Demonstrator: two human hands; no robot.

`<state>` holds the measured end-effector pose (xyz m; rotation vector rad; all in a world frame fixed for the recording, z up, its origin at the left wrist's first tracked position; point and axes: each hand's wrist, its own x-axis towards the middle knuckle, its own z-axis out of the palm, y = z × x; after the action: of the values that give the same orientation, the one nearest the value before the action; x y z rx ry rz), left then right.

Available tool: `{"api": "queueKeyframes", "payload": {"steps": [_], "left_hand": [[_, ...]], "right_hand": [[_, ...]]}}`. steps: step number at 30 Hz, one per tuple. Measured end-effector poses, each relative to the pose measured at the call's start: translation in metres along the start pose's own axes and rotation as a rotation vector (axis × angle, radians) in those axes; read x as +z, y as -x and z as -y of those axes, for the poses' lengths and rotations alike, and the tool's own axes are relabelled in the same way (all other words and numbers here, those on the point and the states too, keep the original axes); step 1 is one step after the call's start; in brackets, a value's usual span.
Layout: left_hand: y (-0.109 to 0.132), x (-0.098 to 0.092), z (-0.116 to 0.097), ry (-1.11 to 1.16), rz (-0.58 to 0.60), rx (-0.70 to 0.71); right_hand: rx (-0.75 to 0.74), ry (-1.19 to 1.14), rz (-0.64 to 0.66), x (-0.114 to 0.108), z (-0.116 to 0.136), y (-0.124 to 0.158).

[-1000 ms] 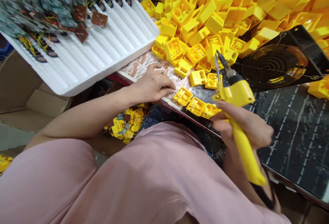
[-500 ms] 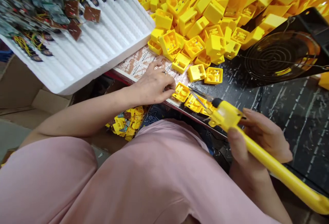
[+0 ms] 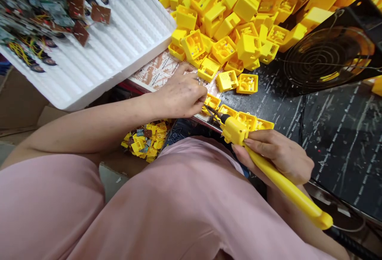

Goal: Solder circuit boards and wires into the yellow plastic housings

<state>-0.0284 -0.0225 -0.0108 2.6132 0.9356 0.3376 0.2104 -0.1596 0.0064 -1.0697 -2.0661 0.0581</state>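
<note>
My right hand (image 3: 277,154) grips a yellow soldering iron (image 3: 262,160), its dark tip pointing left and touching a small yellow plastic housing (image 3: 212,102) at the table's front edge. My left hand (image 3: 182,94) rests on the table with its fingers pinched on that same housing. More open yellow housings (image 3: 249,120) lie in a row just right of the tip, partly behind the iron's head.
A big heap of yellow housings (image 3: 238,9) fills the back. A white foam tray (image 3: 119,49) with circuit boards (image 3: 36,5) juts out at left. A black fan (image 3: 328,57) leans at right on a dark mat (image 3: 343,132). Finished pieces (image 3: 146,140) lie below the table.
The soldering iron swung down from upright and moved left until its tip reached the housing under my left hand. My left hand closed in on that housing.
</note>
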Motion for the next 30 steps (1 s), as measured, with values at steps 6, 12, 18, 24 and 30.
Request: {"api": "queueKeyframes", "payload": {"steps": [6, 12, 18, 24, 30], "left_hand": [[0.0, 0.0, 0.0, 0.033, 0.018, -0.023], [-0.001, 0.001, 0.001, 0.022, 0.005, -0.02], [-0.002, 0.003, 0.001, 0.063, -0.008, -0.032], [-0.003, -0.001, 0.0, 0.025, 0.027, -0.03], [0.016, -0.018, 0.018, 0.16, 0.127, -0.108]], "right_hand": [[-0.049, 0.031, 0.122, -0.008, 0.001, -0.014], [-0.049, -0.02, 0.094, -0.008, -0.001, -0.009], [0.119, -0.017, 0.062, -0.021, -0.003, -0.002], [0.204, -0.041, -0.082, -0.016, 0.0, 0.007], [0.274, -0.055, -0.205, -0.003, -0.005, 0.023]]}}
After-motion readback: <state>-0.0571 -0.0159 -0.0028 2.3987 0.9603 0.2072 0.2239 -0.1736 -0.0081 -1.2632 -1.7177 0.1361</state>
